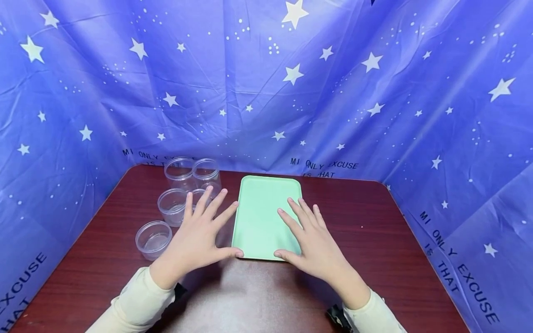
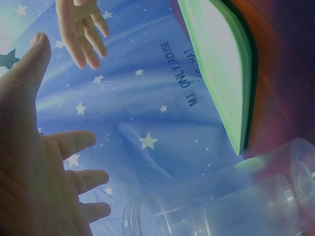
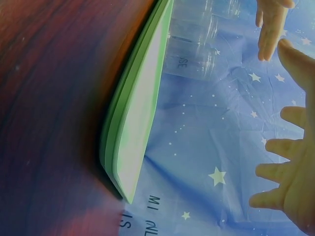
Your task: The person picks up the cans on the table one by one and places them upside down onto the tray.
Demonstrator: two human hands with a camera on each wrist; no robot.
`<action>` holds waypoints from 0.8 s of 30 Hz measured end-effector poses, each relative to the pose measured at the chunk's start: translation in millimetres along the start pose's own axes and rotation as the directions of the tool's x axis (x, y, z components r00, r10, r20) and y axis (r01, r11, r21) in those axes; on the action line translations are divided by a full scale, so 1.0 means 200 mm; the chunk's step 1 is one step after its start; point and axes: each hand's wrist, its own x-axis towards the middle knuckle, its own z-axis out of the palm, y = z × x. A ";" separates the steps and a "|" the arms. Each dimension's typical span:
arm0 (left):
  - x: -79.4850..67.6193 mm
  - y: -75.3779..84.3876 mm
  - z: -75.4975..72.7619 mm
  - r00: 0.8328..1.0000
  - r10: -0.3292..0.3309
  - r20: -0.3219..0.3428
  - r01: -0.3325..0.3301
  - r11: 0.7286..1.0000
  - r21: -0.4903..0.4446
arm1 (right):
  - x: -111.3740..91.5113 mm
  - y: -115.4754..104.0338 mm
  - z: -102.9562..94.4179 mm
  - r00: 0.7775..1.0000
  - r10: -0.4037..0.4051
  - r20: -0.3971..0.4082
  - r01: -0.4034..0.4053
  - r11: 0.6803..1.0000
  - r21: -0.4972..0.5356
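A light green rectangular tray (image 1: 266, 217) lies flat on the dark red-brown table, its long sides pointing away from me. My left hand (image 1: 197, 243), fingers spread and straight, is held above the table between the tray and the clear jars. In the left wrist view its palm and fingers hold nothing. Over the tray's right side hovers my right hand (image 1: 316, 245), also spread and holding nothing; the right wrist view shows the tray (image 3: 140, 113) apart from it. Several clear round plastic jars stand left of the tray, one nearest (image 1: 153, 240), partly hidden behind my left hand.
Two taller clear jars (image 1: 179, 173) stand together at the back left of the table (image 1: 366, 259). A blue curtain (image 1: 258, 83) with white stars and black lettering hangs close around the back and both sides.
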 end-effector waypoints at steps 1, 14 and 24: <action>0.00 0.00 0.00 1.000 0.002 -0.004 -0.002 1.000 -0.005 | 0.00 0.00 0.00 1.000 -0.003 -0.005 0.003 1.000 0.004; 0.01 -0.05 -0.06 0.999 -0.045 -0.005 0.044 0.998 -0.036 | 0.00 0.01 0.01 1.000 0.001 -0.031 -0.001 1.000 0.007; -0.01 -0.10 -0.10 0.998 -0.064 0.009 0.064 0.998 -0.014 | 0.01 0.01 -0.01 0.999 -0.006 -0.044 0.007 1.000 0.017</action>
